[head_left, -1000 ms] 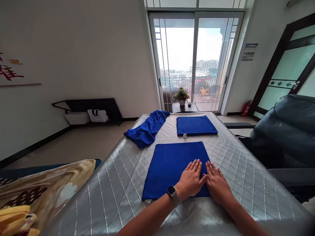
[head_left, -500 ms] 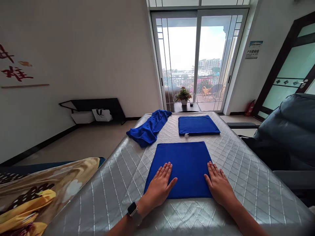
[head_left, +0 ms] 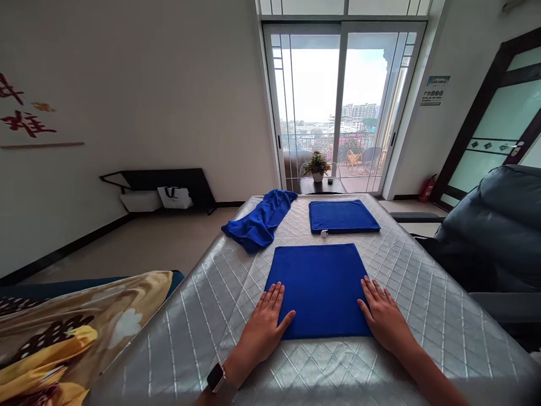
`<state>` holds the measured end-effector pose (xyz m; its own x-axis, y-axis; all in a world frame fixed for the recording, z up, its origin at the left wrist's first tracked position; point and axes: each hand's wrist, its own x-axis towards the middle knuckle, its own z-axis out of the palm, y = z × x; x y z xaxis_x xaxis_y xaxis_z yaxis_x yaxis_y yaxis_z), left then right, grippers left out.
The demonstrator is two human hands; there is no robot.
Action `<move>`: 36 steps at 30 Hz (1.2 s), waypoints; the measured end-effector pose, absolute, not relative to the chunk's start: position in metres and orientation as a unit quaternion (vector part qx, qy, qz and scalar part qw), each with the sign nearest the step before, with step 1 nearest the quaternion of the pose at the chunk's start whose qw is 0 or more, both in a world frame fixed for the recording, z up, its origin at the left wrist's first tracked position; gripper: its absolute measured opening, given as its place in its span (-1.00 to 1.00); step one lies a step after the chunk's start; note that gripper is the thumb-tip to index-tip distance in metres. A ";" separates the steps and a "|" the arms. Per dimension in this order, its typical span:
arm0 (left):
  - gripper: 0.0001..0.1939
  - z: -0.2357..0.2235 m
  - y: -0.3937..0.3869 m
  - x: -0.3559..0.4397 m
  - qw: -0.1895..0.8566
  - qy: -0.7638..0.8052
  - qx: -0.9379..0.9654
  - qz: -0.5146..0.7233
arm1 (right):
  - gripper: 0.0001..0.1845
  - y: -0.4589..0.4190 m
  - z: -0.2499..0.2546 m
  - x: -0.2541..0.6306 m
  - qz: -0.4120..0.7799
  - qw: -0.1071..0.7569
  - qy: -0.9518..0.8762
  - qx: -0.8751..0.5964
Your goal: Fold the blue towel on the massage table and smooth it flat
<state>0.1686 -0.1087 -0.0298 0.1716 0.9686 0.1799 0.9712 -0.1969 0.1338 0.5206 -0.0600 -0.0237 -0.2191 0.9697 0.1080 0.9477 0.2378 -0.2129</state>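
A blue cloth lies flat as a neat rectangle on the silver quilted cover in front of me. My left hand rests palm down on its left edge, fingers stretched out and thumb apart. On the opposite edge lies my right hand, also flat with fingers extended. Behind this cloth sits a folded blue stack with a small white tag at its near edge. A crumpled blue cloth is at the far left of the cover.
To the right stands a dark leather armchair. At the lower left is a brown patterned blanket with yellow fabric. Beyond the far edge are a potted plant on a small table and a sliding glass door.
My left hand has slid from the right part of the blue cloth across to its left edge. My right hand stays by the right edge. The view has shifted slightly.
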 end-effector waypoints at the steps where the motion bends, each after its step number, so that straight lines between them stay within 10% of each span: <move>1: -0.25 -0.030 -0.109 0.168 0.005 -0.634 -0.765 -0.113 | -0.31 -0.064 -0.021 0.523 0.046 0.127 -0.785 -0.604; 19: -0.90 0.021 -0.153 0.154 -0.094 -0.604 -0.778 -0.144 | -0.68 -0.107 -0.012 0.577 0.074 0.205 -0.868 -0.446; 36: -0.63 0.006 -0.166 0.164 0.085 -0.658 -0.737 -0.132 | -0.72 -0.086 0.062 0.568 -0.109 0.295 -0.894 -0.319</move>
